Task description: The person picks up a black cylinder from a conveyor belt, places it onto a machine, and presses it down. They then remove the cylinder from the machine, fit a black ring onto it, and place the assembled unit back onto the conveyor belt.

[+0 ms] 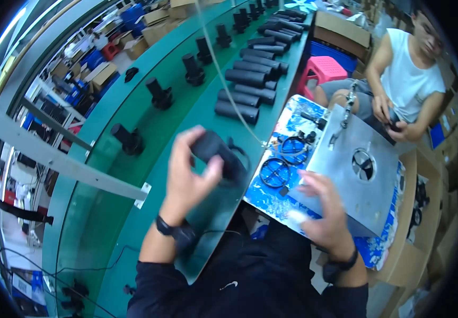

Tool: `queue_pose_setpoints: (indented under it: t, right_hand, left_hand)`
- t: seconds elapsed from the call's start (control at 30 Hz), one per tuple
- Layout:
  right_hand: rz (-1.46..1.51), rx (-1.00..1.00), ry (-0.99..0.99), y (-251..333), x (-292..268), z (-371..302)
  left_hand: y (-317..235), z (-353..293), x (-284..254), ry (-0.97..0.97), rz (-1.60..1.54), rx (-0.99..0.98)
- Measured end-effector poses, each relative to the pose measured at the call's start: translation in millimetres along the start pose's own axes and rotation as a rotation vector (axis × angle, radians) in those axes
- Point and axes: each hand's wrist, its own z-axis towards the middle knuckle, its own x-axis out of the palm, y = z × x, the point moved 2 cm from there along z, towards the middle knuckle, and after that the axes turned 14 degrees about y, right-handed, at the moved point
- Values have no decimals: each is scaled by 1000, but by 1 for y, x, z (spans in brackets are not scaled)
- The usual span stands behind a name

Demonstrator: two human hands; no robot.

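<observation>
Green-topped workbench (133, 233), smooth and slightly glossy, runs up the left side; matte black plastic tubes (237, 111) lie in a row along its edge, flanged black units (159, 94) stand on the strip beyond. Left hand (184, 172) has thumb and fingers closed around a black cylindrical part (216, 151), tilted over the bench near its right edge. Its lower end is motion-blurred; looks like a looped bracket or flange there, can't be sure. Can't tell if it touches the bench either. Right hand (327, 214) is released, fingers spread and curved, in front of a brushed-metal box (340, 185) with a round cutout showing dark spokes. Fingertips blurred, whitish. Two thin black spoked rings (275, 173) lie left of the box on a paint-smeared blue-and-white board (263, 199). Pale flexible line (229, 90) hangs across the view, top end cut off. Co-worker (412, 85) at right grips a dark piece, shape unclear. Cardboard carton (409, 254) partly lost at the dark fisheye rim.
</observation>
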Motion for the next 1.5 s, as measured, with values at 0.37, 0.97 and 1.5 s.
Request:
queue_pose_setpoints:
  t: [0.37, 0.97, 1.5]
  right_hand:
    - [30, 385, 11, -66, -40, -47]
    - [11, 358, 11, -66, -44, -40]
    - [273, 227, 108, -6, 33, -7]
  left_hand:
    - [301, 84, -99, -151, 617, -517]
    - [236, 123, 120, 273, 863, 75]
    - [2, 9, 23, 521, -701, -67]
